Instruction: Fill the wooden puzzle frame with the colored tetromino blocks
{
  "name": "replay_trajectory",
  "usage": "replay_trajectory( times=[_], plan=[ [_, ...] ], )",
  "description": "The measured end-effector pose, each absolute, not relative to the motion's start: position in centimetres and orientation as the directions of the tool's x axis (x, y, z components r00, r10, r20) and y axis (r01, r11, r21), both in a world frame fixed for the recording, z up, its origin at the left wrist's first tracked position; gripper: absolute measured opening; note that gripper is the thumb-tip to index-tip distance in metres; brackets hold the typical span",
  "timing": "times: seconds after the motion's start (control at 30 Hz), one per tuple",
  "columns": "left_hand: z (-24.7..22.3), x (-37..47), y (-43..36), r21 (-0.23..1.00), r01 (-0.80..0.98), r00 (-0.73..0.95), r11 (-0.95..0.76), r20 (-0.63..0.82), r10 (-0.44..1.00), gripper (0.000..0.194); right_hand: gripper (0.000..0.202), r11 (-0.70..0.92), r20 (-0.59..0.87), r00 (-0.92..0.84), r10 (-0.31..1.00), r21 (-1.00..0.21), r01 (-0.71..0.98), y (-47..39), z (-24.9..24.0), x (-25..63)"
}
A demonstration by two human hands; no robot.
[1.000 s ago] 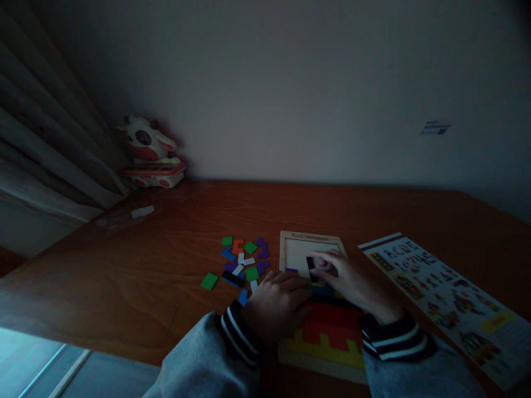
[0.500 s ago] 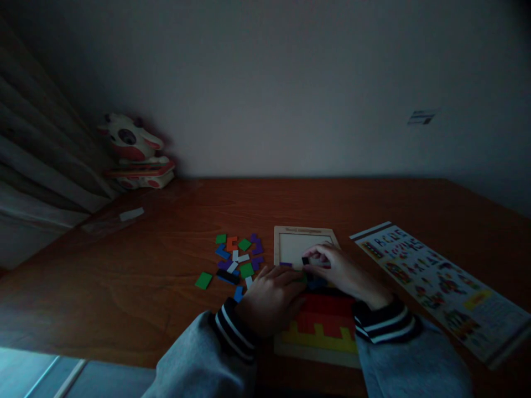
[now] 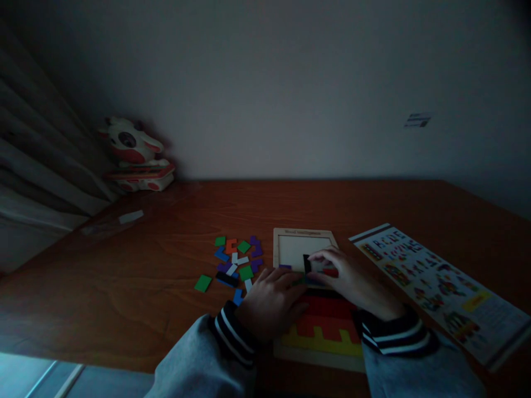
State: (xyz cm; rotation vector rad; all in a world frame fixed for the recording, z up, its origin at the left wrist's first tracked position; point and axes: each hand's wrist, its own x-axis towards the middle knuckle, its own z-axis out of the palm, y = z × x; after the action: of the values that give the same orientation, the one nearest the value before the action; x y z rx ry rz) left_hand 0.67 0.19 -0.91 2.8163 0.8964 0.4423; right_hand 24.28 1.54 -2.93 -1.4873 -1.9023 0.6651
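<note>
A wooden puzzle tray [image 3: 305,231] lies in front of me, its near part filled with yellow pieces [image 3: 327,344] and red pieces [image 3: 329,307]. My right hand [image 3: 350,276] is over the middle of the tray, thumb and fingers closed on a black puzzle piece [image 3: 307,263]. Below those fingers a bit of a red piece [image 3: 331,272] shows. Across the tray's left side rests my left hand [image 3: 271,301], fingers extended and lying low by a green piece [image 3: 301,279]. A purple piece [image 3: 285,266] sits at the tray's left inner edge, just beyond the fingertips.
Loose green, blue, purple, orange, white and black pieces [image 3: 244,247] are scattered left of the tray. A printed pattern sheet [image 3: 440,287] lies to the right. At the back left of the wooden table [image 3: 124,287] stands a cow-shaped toy [image 3: 139,157], near a curtain [image 3: 37,166].
My right hand has turned and shifted slightly right, and more of the black piece now shows at its fingertips. A red piece has come into view below them. My left hand has stayed nearly still.
</note>
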Motion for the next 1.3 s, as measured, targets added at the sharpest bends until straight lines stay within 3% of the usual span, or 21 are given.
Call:
replay_trajectory(
  times=[0.13,0.43,0.53,0.77,1.3],
  plan=[
    [-0.6,0.8,0.1,0.243,0.546,0.773,-0.801,0.223,0.594,0.03,0.041,0.246,0.142,-0.209,0.968,-0.718,0.651,1.1,-2.9,24.4],
    [-0.6,0.8,0.1,0.243,0.541,0.778,-0.805,0.219,0.589,0.03,0.046,0.242,0.119,-0.228,0.966,-0.719,0.651,1.2,-2.9,24.5],
    [-0.7,0.8,0.1,0.23,0.549,0.776,-0.803,0.217,0.593,0.028,0.037,0.241,0.132,-0.213,0.968,-0.721,0.65,1.3,-2.8,24.2],
    [-1.2,1.2,-0.5,0.154,0.574,0.778,-0.805,0.205,0.594,0.053,0.031,0.275,0.208,-0.182,0.961,-0.64,0.717,2.0,-3.0,23.5],
    [-1.1,1.5,-0.3,0.131,0.564,0.786,-0.816,0.22,0.578,0.038,0.029,0.287,0.234,-0.174,0.957,-0.656,0.698,2.2,-4.2,23.8]
  ],
)
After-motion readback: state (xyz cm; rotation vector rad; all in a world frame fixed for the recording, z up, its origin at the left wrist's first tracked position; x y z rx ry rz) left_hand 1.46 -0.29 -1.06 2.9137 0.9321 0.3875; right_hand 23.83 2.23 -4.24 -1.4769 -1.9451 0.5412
